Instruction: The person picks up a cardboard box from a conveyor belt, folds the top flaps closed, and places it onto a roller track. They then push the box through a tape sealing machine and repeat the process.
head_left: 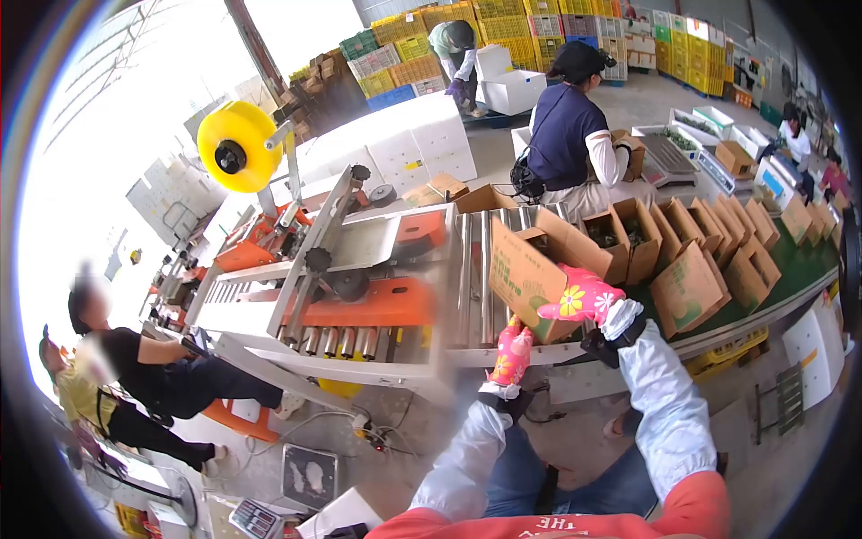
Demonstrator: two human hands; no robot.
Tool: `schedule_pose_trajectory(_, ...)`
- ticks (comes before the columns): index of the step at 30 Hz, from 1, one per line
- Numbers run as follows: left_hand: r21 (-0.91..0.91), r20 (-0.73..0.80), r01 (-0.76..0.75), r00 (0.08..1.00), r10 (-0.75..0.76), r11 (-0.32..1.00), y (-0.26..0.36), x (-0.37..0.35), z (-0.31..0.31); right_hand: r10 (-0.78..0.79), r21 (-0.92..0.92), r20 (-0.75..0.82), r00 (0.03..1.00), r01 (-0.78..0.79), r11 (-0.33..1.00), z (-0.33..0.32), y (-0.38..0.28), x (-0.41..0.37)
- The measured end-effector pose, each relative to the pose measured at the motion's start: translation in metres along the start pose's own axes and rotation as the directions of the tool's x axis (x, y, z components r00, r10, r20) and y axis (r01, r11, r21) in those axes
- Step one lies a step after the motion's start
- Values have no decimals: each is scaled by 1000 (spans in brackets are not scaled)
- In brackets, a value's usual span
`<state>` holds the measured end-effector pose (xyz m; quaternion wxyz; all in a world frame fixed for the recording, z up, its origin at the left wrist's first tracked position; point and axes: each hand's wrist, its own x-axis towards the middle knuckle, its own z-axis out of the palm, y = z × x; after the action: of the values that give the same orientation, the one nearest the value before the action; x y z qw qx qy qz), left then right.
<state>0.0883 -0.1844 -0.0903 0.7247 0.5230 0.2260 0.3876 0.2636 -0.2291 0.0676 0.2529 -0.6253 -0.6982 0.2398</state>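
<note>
An open cardboard box (pixel 525 274) with green print stands tilted at the start of the roller conveyor, its flaps raised. My right hand (pixel 584 295), in a pink flowered glove, grips the box at its near right side, fingers over the printed panel. My left hand (pixel 510 355), in a matching glove, is closed at the lower near corner of the same box; its fingertips are partly hidden. Just beyond my right hand, several open cardboard boxes (pixel 687 283) stand in rows on the green belt (pixel 790 269), some with dark green contents.
A box-taping machine (pixel 359 301) with a yellow tape roll (pixel 238 146) adjoins the rollers (pixel 476 296) on the left. Across the conveyor sits a co-worker (pixel 575 135) holding a carton. Two people stand at left. Stacked crates (pixel 503 31) line the back.
</note>
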Motion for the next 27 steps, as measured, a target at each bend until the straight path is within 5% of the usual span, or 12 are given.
schedule_pose_trajectory(2, -12, -130, -67, 989, 65, 998, 25, -19, 17, -132, -335, 75, 988, 149, 930, 8, 24, 5)
schedule_pose_trajectory(4, 581, -292, -263, 816, 499, 770, 27, -16, -3, -357, -361, 203, 912, 409, 838, 6, 50, 8)
schedule_pose_trajectory(6, 612, -242, -389, 737, 631, 689, 89, -13, 2, -394, -484, 239, 888, 460, 744, 7, 49, 5)
schedule_pose_trajectory(9, 276, -4, -347, 932, 362, 896, 121, 4, -10, -465, -403, 135, 875, 477, 781, 2, 35, -11)
schedule_pose_trajectory(11, 497, -4, -307, 935, 356, 811, 121, 5, -17, -523, -315, -10, 852, 493, 811, 8, 33, -19)
schedule_pose_trajectory(13, 635, -25, -216, 954, 300, 741, 132, -10, 1, -74, 686, -340, 938, 301, 662, 30, 41, -42)
schedule_pose_trajectory(14, 627, -24, -317, 905, 425, 711, 117, -6, 0, -119, 624, -583, 804, 536, 568, 58, 57, -33)
schedule_pose_trajectory(19, 857, -34, -164, 928, 371, 489, 140, 19, 12, -37, 295, -505, 862, 213, 931, 10, 35, -25)
schedule_pose_trajectory(21, 851, -25, -167, 934, 356, 498, 149, 29, 18, -287, -97, -710, 643, 314, 944, -6, 51, -4)
schedule_pose_trajectory(23, 851, 75, -303, 879, 471, 430, 111, 54, -10, -213, 199, -573, 791, 386, 901, -16, 69, 14)
schedule_pose_trajectory(25, 285, -175, -377, 883, 435, 881, 99, 57, 2, -155, 274, -491, 857, 321, 907, -9, 71, 23)
schedule_pose_trajectory(27, 10, -107, -236, 966, 236, 972, 110, 45, 9, -105, 332, -559, 822, 338, 881, -2, 58, 9)
